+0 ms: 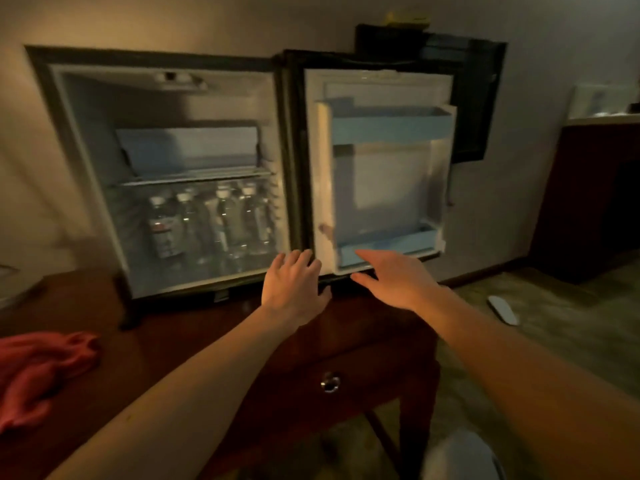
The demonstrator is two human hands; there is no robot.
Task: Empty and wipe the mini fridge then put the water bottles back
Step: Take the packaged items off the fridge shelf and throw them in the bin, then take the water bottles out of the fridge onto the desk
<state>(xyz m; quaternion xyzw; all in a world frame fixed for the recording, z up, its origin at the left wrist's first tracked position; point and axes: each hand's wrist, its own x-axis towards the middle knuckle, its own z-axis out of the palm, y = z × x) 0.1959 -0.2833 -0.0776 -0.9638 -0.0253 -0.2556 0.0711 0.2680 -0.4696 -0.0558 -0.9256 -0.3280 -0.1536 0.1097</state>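
Observation:
The mini fridge [86, 161] stands on a dark wooden table [214, 344] with its door [381, 181] swung fully open to the right. Several clear water bottles [211, 223] stand on the fridge floor under a wire shelf. My left hand [292, 285] reaches toward the fridge's lower right corner with fingers spread and holds nothing. My right hand [391, 277] stretches flat toward the bottom edge of the door, just below the lower blue door shelf, and is also empty. A red cloth [41, 368] lies crumpled on the table at the left.
The table has a drawer with a round metal knob [330, 381]. Carpeted floor lies to the right, with a white slipper [502, 310] on it. A dark cabinet [588, 202] stands at the far right. A black box [433, 46] sits behind the door.

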